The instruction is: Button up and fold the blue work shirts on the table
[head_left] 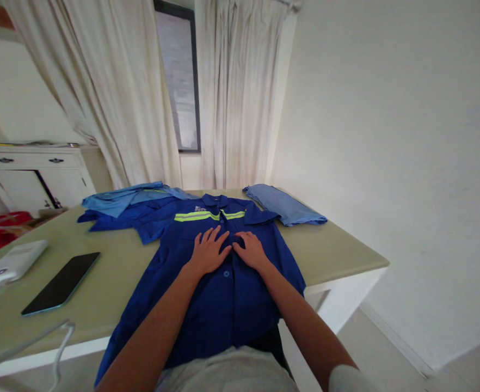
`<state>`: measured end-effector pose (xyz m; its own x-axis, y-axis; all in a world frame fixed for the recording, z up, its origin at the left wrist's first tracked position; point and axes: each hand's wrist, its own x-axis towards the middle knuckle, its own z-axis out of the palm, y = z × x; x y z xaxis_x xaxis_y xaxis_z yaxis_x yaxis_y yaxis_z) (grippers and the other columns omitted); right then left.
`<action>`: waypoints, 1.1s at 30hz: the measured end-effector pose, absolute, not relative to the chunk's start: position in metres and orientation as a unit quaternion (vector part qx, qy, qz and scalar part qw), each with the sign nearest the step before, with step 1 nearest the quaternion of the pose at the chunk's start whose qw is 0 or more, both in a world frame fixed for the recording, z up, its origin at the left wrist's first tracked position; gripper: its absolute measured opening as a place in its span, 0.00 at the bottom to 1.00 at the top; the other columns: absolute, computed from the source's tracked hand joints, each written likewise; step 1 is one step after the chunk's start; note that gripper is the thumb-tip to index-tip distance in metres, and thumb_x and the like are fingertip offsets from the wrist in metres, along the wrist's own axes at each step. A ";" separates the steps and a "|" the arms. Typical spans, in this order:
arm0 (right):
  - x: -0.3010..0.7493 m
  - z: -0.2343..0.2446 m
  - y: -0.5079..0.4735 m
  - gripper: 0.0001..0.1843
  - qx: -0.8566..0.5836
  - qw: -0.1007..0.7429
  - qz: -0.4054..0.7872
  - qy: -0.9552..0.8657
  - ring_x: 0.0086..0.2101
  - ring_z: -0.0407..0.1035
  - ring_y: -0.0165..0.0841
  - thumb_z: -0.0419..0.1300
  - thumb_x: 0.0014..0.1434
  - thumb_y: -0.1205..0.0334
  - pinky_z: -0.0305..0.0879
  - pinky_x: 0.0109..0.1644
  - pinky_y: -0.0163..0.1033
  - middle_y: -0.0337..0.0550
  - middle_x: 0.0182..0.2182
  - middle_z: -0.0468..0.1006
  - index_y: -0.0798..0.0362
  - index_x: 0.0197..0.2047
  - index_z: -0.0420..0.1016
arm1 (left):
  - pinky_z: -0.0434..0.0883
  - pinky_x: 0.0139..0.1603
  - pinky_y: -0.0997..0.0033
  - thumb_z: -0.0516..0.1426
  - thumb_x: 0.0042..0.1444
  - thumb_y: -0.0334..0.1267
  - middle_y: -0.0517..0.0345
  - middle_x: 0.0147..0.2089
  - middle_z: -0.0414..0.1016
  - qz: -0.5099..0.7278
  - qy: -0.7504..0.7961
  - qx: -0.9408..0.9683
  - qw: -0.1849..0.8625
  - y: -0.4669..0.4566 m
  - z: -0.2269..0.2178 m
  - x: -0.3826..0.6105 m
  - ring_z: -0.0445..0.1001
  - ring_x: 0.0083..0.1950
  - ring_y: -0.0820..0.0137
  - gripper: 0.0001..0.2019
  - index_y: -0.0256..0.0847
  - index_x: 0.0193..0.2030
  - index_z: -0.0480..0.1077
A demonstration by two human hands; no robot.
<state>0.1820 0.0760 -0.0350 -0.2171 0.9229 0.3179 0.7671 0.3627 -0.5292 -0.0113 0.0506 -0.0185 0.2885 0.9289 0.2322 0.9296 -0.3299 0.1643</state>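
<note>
A dark blue work shirt (207,310) with short sleeves lies front side up on the table, its collar pointing away from me. A yellow and silver reflective band crosses its chest, and its lower part hangs over the table's near edge. My left hand (208,251) rests flat on the shirt front, left of the button line, fingers spread. Just right of the buttons, my right hand (250,249) lies on the cloth with its fingers slightly bent and apart. The two thumbs come close together at the placket. Neither hand grips the fabric.
Folded light blue clothing (120,200) lies on darker blue cloth at the back left. Another folded light blue garment (284,204) sits at the back right. A black phone or tablet (62,283), a white device (13,264) and a cable (62,343) are on the left of the table (338,253).
</note>
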 end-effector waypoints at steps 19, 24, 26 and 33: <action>0.180 -0.028 0.164 0.22 -0.436 0.284 0.060 -0.852 0.54 0.70 0.42 0.61 0.67 0.45 0.62 0.62 0.46 0.52 0.53 0.78 0.54 0.54 0.75 | 0.65 0.65 0.33 0.44 0.70 0.44 0.35 0.71 0.66 -0.078 -0.608 -0.789 -0.042 0.077 -0.028 0.007 0.66 0.70 0.46 0.26 0.37 0.68 0.65; 0.185 -0.018 0.133 0.18 -0.371 0.272 0.111 -0.881 0.39 0.69 0.34 0.69 0.59 0.54 0.64 0.45 0.38 0.42 0.39 0.75 0.52 0.47 0.70 | 0.39 0.74 0.25 0.38 0.71 0.53 0.49 0.82 0.41 -0.043 -0.591 -0.801 -0.087 0.088 -0.035 -0.008 0.41 0.81 0.51 0.32 0.47 0.78 0.51; 0.186 -0.019 0.123 0.18 -0.384 0.239 0.120 -0.884 0.37 0.68 0.33 0.70 0.55 0.61 0.61 0.41 0.36 0.39 0.38 0.74 0.51 0.46 0.69 | 0.38 0.74 0.26 0.37 0.71 0.52 0.51 0.82 0.38 -0.030 -0.595 -0.797 -0.100 0.100 -0.032 -0.012 0.40 0.82 0.53 0.32 0.47 0.78 0.49; 0.191 -0.035 0.110 0.18 -0.406 0.296 0.164 -0.849 0.36 0.68 0.33 0.66 0.59 0.61 0.62 0.42 0.36 0.37 0.35 0.72 0.49 0.52 0.69 | 0.55 0.73 0.38 0.47 0.70 0.45 0.42 0.74 0.63 -0.156 -0.610 -0.776 -0.040 0.101 -0.039 -0.003 0.60 0.74 0.50 0.25 0.40 0.69 0.65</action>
<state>0.1906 0.1097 -0.0354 -0.4947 0.7871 0.3684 0.5926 0.6156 -0.5195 -0.0035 0.1014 -0.0388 0.2067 0.9591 0.1932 0.9341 -0.2522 0.2527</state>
